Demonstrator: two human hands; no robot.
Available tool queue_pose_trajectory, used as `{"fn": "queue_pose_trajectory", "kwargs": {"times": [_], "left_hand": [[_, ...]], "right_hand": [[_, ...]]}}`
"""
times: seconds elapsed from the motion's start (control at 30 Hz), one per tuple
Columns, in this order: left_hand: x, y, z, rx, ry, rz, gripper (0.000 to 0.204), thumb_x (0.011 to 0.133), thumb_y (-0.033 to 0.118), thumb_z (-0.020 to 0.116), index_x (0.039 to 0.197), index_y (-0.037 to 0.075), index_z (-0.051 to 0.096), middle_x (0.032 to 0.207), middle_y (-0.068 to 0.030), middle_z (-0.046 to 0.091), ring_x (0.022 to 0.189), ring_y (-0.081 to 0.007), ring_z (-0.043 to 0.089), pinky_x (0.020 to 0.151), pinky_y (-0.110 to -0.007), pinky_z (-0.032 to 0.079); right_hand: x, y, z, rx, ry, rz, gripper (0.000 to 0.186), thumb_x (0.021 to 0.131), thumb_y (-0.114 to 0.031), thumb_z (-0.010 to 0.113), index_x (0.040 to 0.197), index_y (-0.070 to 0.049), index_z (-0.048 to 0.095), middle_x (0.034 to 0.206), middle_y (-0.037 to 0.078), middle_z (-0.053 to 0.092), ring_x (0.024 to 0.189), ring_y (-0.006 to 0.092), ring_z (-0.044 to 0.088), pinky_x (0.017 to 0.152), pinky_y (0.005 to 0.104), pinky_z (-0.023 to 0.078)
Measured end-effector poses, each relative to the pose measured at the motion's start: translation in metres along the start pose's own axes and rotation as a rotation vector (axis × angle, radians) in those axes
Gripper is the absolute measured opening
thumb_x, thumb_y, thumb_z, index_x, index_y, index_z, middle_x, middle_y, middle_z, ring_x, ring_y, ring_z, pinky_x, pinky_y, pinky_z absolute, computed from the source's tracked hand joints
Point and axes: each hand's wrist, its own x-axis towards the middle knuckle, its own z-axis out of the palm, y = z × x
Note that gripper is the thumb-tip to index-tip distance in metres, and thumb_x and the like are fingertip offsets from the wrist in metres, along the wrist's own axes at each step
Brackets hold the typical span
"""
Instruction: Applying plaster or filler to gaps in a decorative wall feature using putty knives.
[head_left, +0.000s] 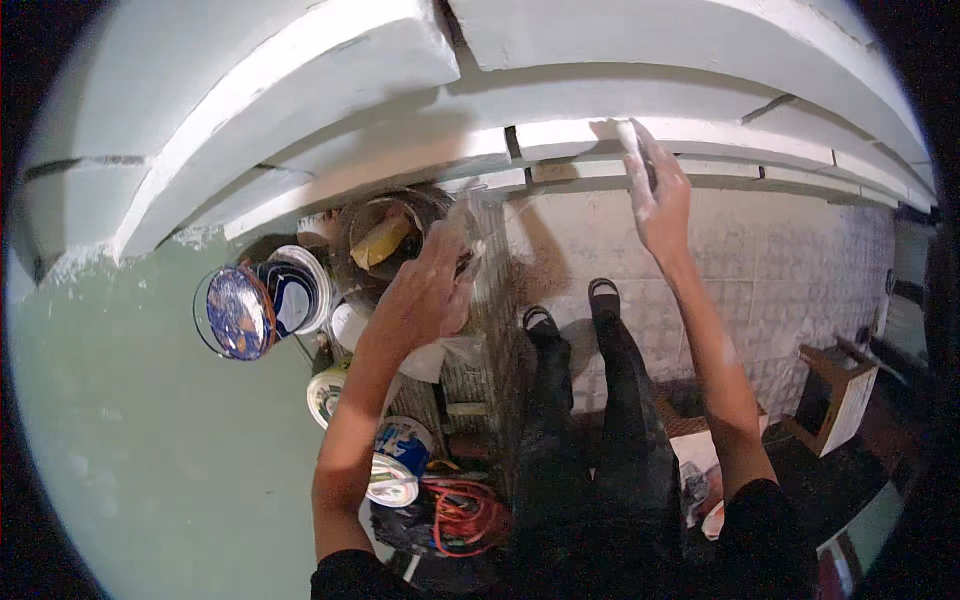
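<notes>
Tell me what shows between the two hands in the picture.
In the head view, the stretch between the left hand and the right hand shows a ridged grey plank and pale floor below, partly shadowed.

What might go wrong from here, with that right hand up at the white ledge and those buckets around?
Smudging: the right hand has white residue on it and is at the white ledge, so it might leave marks.
Bumping: the blurred left hand overlaps the open round container in view; it might knock it if close, though the height gap is unclear.
Tripping: the orange-red cord lies left of the legs and could snag a sandal.
</notes>
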Motion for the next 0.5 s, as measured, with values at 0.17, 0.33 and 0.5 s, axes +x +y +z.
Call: {"fn": "queue_pose_trajectory", "kwargs": {"times": [0.17, 0.33, 0.5], "left_hand": [[-0.01, 0.006, -0.016, -0.058, 0.044, -0.095, 0.039, 0.081, 0.001, 0.06, 0.118, 0.0, 0.046, 0.112, -0.0221, 0.046, 0.106, -0.0439, 0.052, 0.086, -0.047, 0.046], [-0.012, 0.014, -0.022, -0.258, 0.19, -0.271, 0.036, 0.077, 0.0, 0.072, 0.102, 0.005, 0.048, 0.1, -0.0124, 0.068, 0.097, -0.024, 0.065, 0.086, -0.033, 0.051], [-0.007, -0.005, -0.047, -0.772, 0.116, -0.445, 0.04, 0.073, 0.001, 0.075, 0.101, 0.006, 0.047, 0.101, -0.0113, 0.071, 0.097, -0.0166, 0.065, 0.09, -0.03, 0.05]], "right_hand": [[-0.026, 0.008, -0.026, -0.109, 0.057, -0.009, 0.037, 0.096, -0.015, 0.055, 0.131, -0.004, 0.057, 0.109, 0.021, 0.065, 0.098, 0.0284, 0.063, 0.087, 0.0379, 0.048], [-0.044, -0.001, -0.033, -0.143, 0.036, 0.096, 0.04, 0.095, -0.013, 0.055, 0.135, -0.007, 0.055, 0.11, 0.021, 0.064, 0.097, 0.0288, 0.063, 0.088, 0.0379, 0.048], [-0.032, -0.004, -0.01, -0.077, -0.022, -0.007, 0.05, 0.09, -0.008, 0.057, 0.139, -0.01, 0.051, 0.099, 0.022, 0.06, 0.086, 0.0335, 0.061, 0.081, 0.0387, 0.049]]}}
